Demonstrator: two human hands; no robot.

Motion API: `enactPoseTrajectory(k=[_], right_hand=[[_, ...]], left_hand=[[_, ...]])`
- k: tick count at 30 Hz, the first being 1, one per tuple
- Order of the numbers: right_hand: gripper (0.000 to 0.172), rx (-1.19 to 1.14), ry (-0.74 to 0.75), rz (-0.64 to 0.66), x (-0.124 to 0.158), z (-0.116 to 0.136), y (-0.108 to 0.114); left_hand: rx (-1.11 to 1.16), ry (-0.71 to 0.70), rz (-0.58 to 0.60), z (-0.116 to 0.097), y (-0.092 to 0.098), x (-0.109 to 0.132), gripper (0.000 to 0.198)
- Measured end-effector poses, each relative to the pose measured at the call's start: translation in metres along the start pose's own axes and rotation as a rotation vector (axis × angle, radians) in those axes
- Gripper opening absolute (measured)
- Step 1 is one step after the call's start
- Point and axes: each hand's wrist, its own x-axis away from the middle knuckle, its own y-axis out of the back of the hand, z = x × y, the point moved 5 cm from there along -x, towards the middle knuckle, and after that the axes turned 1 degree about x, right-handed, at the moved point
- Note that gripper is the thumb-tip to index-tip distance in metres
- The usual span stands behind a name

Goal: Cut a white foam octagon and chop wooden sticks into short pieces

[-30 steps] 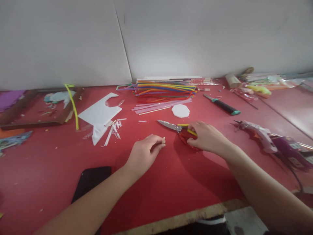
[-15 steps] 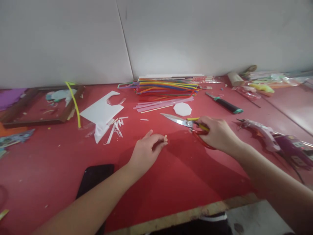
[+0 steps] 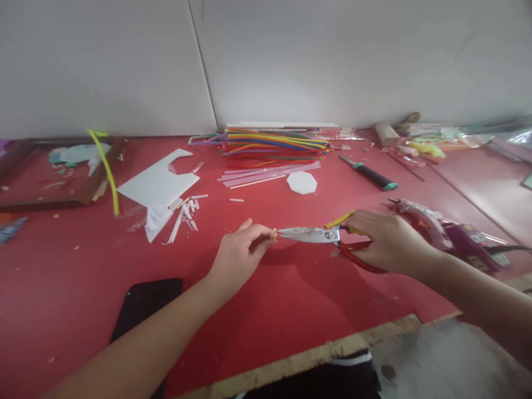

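Note:
Over the middle of the red table, my left hand (image 3: 243,249) pinches a tiny pale piece (image 3: 275,233) between thumb and fingertips; its kind is too small to make out. My right hand (image 3: 388,238) grips the scissors (image 3: 310,234) by their red and yellow handles. The blades point left, nearly closed, with the tips at the pale piece and close to my left fingertips. Whether the tips touch the piece, I cannot tell. Behind the blades lies a white octagonal piece (image 3: 302,182), flat on the table.
Bundled colourful pipe cleaners (image 3: 274,145) lie by the wall. A green-black utility knife (image 3: 369,173) and pink glue gun (image 3: 428,221) are to the right. Cut white sheet (image 3: 155,180), scraps (image 3: 187,216), a brown tray (image 3: 50,204) and a black phone (image 3: 145,302) are left.
The scissors have swung level and come down toward my left hand, their tips now at the small piece. My left hand keeps its pinch. The view has shifted slightly right.

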Motion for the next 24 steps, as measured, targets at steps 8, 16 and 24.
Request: enactPoseTrajectory(k=[8, 16, 24], right_hand=[[0.028, 0.006, 0.006, 0.001, -0.0043, 0.0015, -0.0031], [0.027, 0.008, -0.003, 0.004, -0.0044, 0.0027, -0.0019], [0.026, 0.016, -0.027, 0.041, -0.0051, 0.0022, -0.0048]], left_hand=[[0.007, -0.007, -0.029, 0.0003, 0.0032, -0.0001, 0.010], [0.037, -0.011, -0.027, 0.0007, 0.0019, -0.0007, 0.006], [0.009, 0.010, -0.009, -0.0020, 0.0028, -0.0008, 0.006]])
